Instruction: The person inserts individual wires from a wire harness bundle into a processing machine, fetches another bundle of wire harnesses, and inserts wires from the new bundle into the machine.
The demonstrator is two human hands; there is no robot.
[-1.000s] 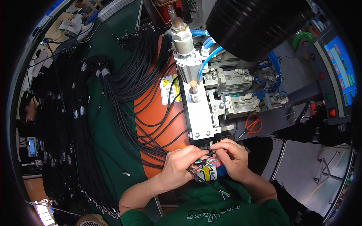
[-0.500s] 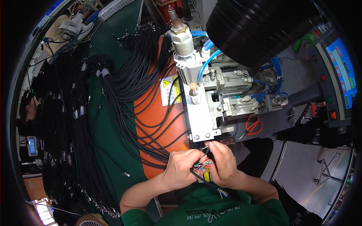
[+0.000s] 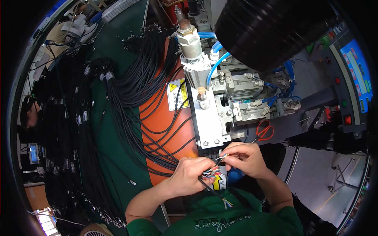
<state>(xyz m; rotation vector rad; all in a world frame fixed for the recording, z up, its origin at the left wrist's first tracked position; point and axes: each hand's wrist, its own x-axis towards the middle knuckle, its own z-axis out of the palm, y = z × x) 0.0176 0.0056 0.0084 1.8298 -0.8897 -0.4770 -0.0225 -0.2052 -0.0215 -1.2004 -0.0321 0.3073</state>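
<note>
My left hand [image 3: 191,177] is closed round several black cables, whose stripped ends show as a tuft of coloured wires [image 3: 212,172] beside its fingertips. One cable with fanned coloured wires [image 3: 227,203] hangs out below the fist, toward my green shirt. With thumb and forefinger, my right hand [image 3: 247,159] pinches the thin wires [image 3: 223,157] at another cable end, just right of the left hand. Both hands are at the front of a metal pneumatic machine [image 3: 210,122], below its white block. Parts of the cables inside the left fist are hidden.
Black cables [image 3: 130,88] fan from a bundle across an orange surface [image 3: 157,129] and a green table [image 3: 118,157]. Red-handled scissors [image 3: 264,131] lie right of the machine. A black cylinder [image 3: 271,31] overhangs it. A control panel [image 3: 354,78] stands at right.
My right hand has shifted right and slightly up, away from the left, uncovering a yellow and white label. It now pinches the wires in plain view. My left hand has barely moved.
</note>
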